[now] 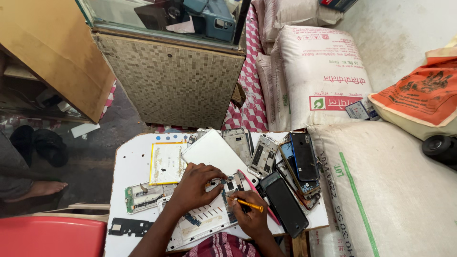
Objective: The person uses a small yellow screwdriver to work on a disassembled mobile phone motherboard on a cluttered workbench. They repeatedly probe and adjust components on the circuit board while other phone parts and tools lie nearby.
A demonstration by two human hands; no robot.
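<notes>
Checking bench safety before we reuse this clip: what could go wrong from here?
1. The right hand works a yellow screwdriver on the opened phone that the left hand steadies; a slip could gouge its circuit board.
2. The black phone overhangs the white table edge; a nudge may drop it.
3. Stacked phone frames crowd the work, so loose parts could get lost.
</notes>
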